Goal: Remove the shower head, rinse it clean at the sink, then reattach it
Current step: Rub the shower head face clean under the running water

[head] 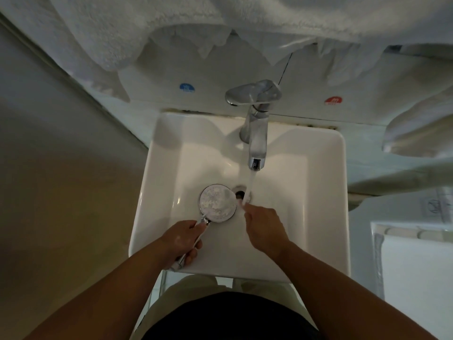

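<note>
The chrome shower head lies over the white sink, face up and covered in white foam. My left hand is wrapped around its handle near the sink's front edge. My right hand reaches forward with its fingertips in the running water, just right of the shower head's rim. Those fingers are blurred by the stream, and I cannot tell whether they pinch anything. Water pours from the chrome tap down beside the drain.
White towels hang above the tap, and more towels sit at the right. A blue sticker and a red sticker mark the wall behind the sink. A grey wall stands at the left.
</note>
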A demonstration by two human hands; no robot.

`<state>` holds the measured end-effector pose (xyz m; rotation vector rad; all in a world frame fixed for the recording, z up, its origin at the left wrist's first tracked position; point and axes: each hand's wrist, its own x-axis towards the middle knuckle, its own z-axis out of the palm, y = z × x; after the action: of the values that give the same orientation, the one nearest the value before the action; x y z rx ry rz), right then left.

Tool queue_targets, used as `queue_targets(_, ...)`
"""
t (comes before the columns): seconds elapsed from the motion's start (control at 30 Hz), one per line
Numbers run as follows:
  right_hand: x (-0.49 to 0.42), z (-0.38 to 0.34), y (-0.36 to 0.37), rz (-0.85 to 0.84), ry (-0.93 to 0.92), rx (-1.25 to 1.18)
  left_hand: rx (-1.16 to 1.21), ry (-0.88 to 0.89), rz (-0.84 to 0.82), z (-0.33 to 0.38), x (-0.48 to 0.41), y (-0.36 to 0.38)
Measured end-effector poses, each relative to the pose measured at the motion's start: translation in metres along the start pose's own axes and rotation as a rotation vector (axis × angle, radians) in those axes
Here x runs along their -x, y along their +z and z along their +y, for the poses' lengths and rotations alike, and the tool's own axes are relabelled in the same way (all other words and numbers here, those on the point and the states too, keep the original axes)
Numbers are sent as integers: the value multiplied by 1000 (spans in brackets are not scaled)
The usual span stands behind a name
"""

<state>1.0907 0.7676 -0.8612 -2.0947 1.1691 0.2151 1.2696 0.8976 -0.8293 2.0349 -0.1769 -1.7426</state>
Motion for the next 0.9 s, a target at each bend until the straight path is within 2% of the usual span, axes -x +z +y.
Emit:
queue_targets(0.17, 6, -12, 6, -80, -55, 12, -2, -13, 2, 0, 1, -1)
queue_targets(0.27, -3, -8, 4, 3, -14, 33, -7, -5, -3, 1, 2, -2)
queue_targets(0.4, 8, -19, 10, -66, -34, -13, -17, -5, -5, 0, 3, -3)
queue_targets(0.53, -5, -9, 1, 12, 38, 16, -55, 17, -3, 1, 4, -4)
queue_targets(0.63, 11, -21, 8, -77, -22, -21, -47, -7, -7, 0, 4, -7)
queue_targets(0.77, 0, -12, 3, 15, 42, -33, -40, -6, -15, 0, 3, -7)
queue_targets(0.87, 8, -21, 9, -85, 6, -22, -27, -10, -22, -3, 1, -10)
queue_targets(0.9, 8, -22, 8, -68, 12, -23, -27, -11, -26, -4, 1, -10)
